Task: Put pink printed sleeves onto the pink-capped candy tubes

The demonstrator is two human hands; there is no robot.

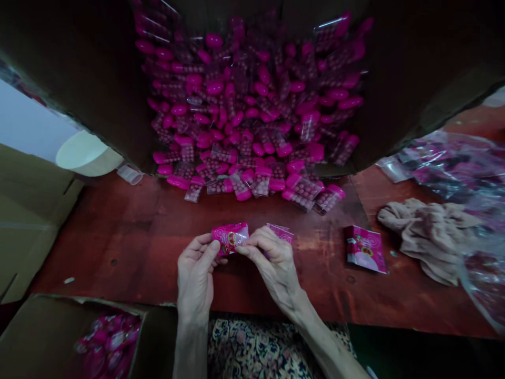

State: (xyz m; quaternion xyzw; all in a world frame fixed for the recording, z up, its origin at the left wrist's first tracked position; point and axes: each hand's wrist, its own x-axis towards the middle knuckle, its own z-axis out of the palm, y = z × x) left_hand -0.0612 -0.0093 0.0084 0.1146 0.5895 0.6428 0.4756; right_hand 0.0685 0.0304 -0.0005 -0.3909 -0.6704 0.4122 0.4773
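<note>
A small pink printed candy packet (229, 237) is held between my two hands just above the red table. Closed around its left end, thumb on top, is my left hand (198, 263). My right hand (275, 263) pinches the packet's right end between thumb and fingers. Partly hidden behind my right hand are a few flat pink printed labels (282, 232). Farther right on the table stands a stack of similar pink printed labels (366, 249). Beyond my hands, small clear candy boxes (305, 188) with pink caps and round sweets spill onto the table.
A large cardboard box (410, 68) lies open toward me, heaped with the capped boxes. At lower left, an open carton (43, 337) holds pink packets. A crumpled cloth (430, 237) and plastic bags (445, 163) lie right; a pale round tub (89, 153) stands left.
</note>
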